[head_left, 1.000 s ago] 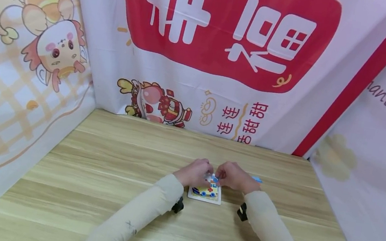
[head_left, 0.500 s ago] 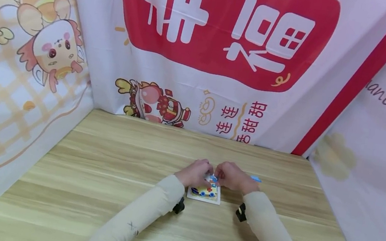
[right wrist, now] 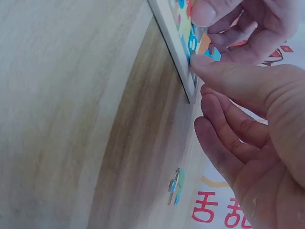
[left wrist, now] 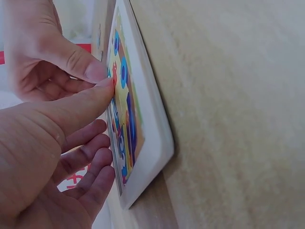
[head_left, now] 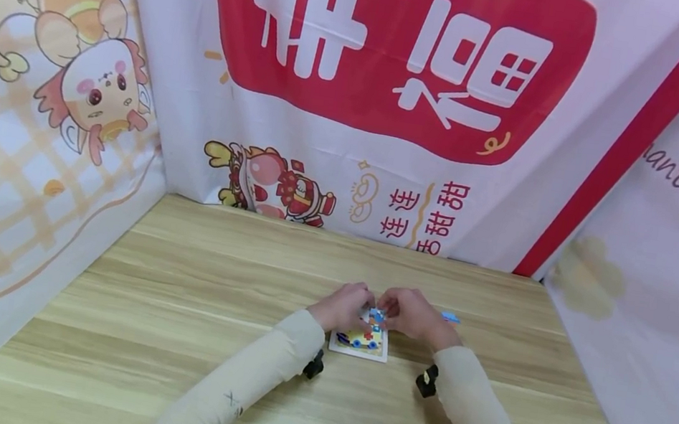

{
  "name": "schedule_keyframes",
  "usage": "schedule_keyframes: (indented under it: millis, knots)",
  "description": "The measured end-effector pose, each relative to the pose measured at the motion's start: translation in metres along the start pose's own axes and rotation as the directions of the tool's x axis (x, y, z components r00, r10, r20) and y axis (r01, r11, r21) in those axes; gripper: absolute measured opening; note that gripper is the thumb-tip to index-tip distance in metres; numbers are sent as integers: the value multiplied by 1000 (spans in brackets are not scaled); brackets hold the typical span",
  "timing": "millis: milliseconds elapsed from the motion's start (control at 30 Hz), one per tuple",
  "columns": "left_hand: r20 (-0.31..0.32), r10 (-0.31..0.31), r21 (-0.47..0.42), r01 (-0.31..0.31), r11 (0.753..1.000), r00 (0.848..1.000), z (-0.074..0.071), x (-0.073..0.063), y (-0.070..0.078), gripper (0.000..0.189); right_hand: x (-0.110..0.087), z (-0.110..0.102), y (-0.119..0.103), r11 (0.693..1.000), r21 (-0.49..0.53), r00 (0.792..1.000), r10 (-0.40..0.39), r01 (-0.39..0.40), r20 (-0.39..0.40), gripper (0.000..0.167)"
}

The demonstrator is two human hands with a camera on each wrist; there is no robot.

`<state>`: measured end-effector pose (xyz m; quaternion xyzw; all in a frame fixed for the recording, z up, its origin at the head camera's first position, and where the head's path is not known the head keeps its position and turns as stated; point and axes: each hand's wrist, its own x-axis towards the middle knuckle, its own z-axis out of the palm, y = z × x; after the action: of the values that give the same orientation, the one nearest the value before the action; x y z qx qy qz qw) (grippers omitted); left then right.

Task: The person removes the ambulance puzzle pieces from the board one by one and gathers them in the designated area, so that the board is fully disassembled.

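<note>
A white-framed jigsaw puzzle (head_left: 357, 351) with a yellow vehicle picture and blue wheels lies flat on the table under both hands. My left hand (head_left: 341, 304) is over its left side; in the left wrist view the thumb (left wrist: 97, 98) touches the picture, while the other fingers bend loosely over the board. At the upper right, my right hand (head_left: 413, 313) pinches a blue-and-orange puzzle piece (right wrist: 205, 44) between thumb and forefinger, right at the frame's edge. That piece is partly hidden by the fingers. The two thumb tips nearly meet in the left wrist view.
Another small light-blue puzzle piece (head_left: 450, 317) lies on the wooden table (head_left: 227, 269) beyond the right wrist. Printed cloth walls (head_left: 300, 119) enclose the table at the back and both sides.
The right hand has shifted slightly, and more of the blue-and-orange piece shows between the hands. The left hand stays nearly in place, and the board has not visibly moved.
</note>
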<state>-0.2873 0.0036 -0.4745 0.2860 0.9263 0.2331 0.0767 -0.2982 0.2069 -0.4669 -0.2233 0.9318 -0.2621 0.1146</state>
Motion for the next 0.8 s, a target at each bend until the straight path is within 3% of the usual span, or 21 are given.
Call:
schedule_keyframes:
  millis: [300, 467, 800]
  knots:
    - [-17, 25, 24, -24, 999, 1000, 1, 1, -2, 41, -4, -2, 8, 992, 73, 992, -95, 102, -87, 11]
    - [-27, 45, 37, -44, 998, 999, 1, 0, 0, 44, -9, -14, 16, 987, 121, 988, -93, 108, -125, 12]
    - [-9, 20, 32, -20, 999, 1000, 1, -1, 1, 46, -33, -57, 68, 990, 121, 981, -46, 70, -190, 10]
